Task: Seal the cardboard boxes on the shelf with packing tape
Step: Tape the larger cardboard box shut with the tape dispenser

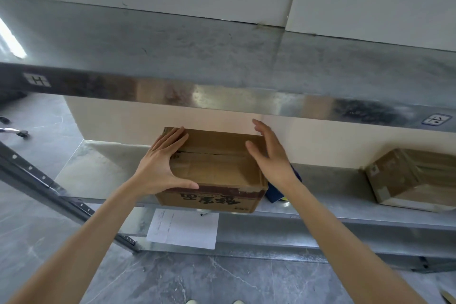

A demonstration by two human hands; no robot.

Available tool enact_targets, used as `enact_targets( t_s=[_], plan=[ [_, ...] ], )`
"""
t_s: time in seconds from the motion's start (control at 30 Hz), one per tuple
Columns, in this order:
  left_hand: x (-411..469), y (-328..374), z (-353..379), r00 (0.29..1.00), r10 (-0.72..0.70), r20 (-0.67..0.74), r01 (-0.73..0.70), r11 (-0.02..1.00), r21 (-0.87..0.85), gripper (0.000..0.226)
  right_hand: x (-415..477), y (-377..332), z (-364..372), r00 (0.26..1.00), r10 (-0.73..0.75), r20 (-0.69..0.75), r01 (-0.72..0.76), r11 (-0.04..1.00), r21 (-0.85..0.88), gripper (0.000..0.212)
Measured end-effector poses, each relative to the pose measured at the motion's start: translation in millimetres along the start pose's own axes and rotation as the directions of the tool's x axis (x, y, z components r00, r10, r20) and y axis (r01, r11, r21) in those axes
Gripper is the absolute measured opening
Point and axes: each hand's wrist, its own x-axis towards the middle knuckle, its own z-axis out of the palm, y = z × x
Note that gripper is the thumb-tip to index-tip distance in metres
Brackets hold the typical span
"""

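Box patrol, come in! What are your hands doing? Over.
Left hand flat on cardboard box, right hand open at its right edge. Flaps down. Blue object beside box, partly hidden.

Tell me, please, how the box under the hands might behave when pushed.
The cardboard box probably slides easily on the smooth metal shelf. Its creased top may flex under the left hand. Low and broad, it seems unlikely to tip.

Soft, even light, faint shadows. Glare streak far left on upper shelf (pixel 222 57). Fisheye bowing at edges.
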Motion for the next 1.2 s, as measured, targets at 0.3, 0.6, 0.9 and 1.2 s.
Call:
enact_targets(
  t_s=[0.3, 0.6, 0.9, 1.2],
  plan=[
    [1, -3, 0, 0.998, 0.037, -0.043, -0.041, 0.994, -0.103, 0.130, -1, 5, 16, 0.995, -0.014, 0.103, 0.028, 0.991, -0.132, 0.057],
    [-1, -6, -1, 0.937, 0.349, -0.002, -0.326, 0.878, 0.350, 0.102, -1, -8, 7, 0.889, -0.269, 0.370, 0.446, 0.689, -0.572, 0.061],
    [1, -7, -2, 0.920, 0.354, 0.168, -0.391, 0.819, 0.420, 0.084, 8, -8, 3, 0.764, -0.193, 0.616, 0.577, 0.631, -0.519, 0.055],
    [5, -10, 0, 0.931, 0.312, 0.191, -0.365, 0.827, 0.428, 0.082, 12, -5, 5, 0.752, -0.150, 0.641, 0.581, 0.610, -0.539, 0.052]
  ],
)
